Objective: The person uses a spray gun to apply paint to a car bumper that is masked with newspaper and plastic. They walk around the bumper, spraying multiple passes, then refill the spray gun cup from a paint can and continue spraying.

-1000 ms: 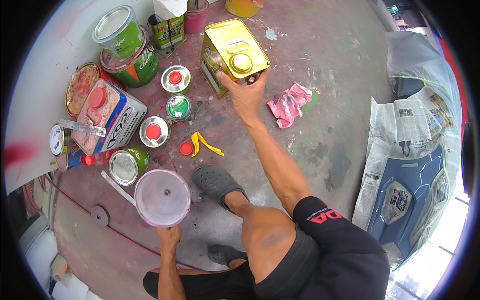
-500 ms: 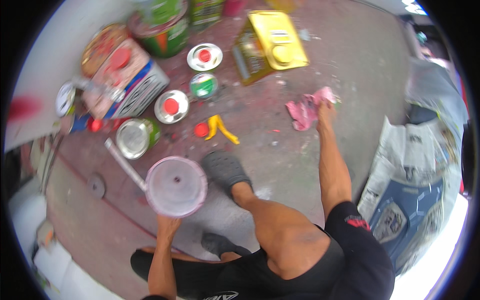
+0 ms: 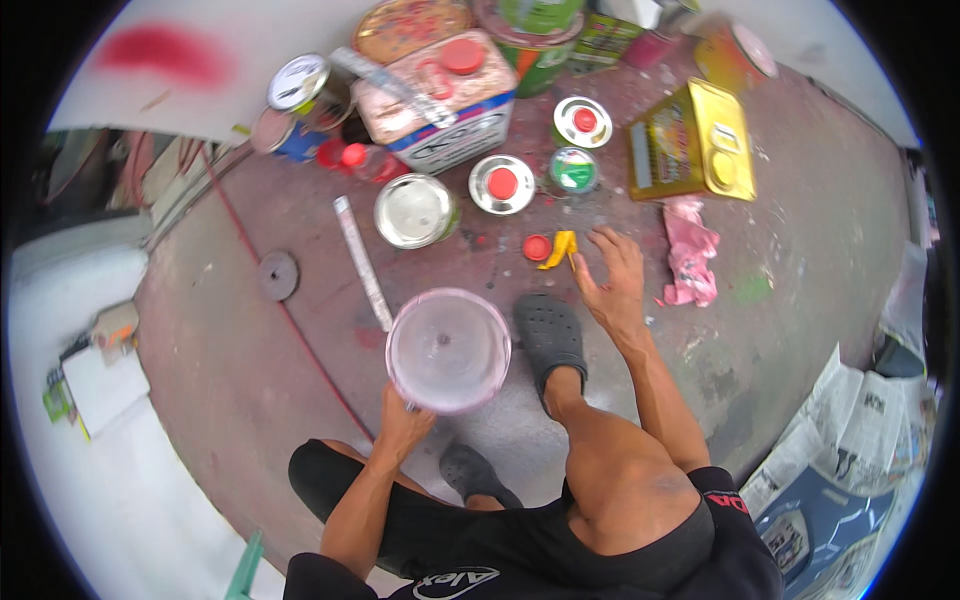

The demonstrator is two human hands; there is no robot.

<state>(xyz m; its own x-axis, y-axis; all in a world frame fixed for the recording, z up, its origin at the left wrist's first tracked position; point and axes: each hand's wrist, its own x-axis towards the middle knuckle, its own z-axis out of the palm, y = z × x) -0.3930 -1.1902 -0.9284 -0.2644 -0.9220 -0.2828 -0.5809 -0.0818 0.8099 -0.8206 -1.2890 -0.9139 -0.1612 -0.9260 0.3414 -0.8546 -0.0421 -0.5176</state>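
Observation:
My left hand (image 3: 405, 425) is closed on a round translucent cup (image 3: 448, 350) with a pinkish rim, seen from above; what the fingers grip is mostly hidden below it. My right hand (image 3: 615, 280) is open and empty, fingers spread, just above the floor. Its thumb tip is beside a yellow strip (image 3: 562, 248); touching or apart, I cannot tell. Next to the strip lies a red cap (image 3: 537, 247). A crumpled pink cloth (image 3: 690, 255) rests on the floor to the right of this hand. Left of the cup lies a long, pale measuring stick (image 3: 362, 262).
Beyond my hands stand a yellow tin (image 3: 692, 140), a large rectangular can (image 3: 440, 100), a lidded tin (image 3: 413, 211), red-capped cans (image 3: 502, 184) and a small green-topped tin (image 3: 574, 170). A grey disc (image 3: 278, 275) lies left. Newspaper (image 3: 860, 430) covers something at right. My clog (image 3: 548, 340) is between my hands.
My right hand has let go of the pink cloth and moved left to the yellow strip. The left hand still holds the cup. The whole view has swung left.

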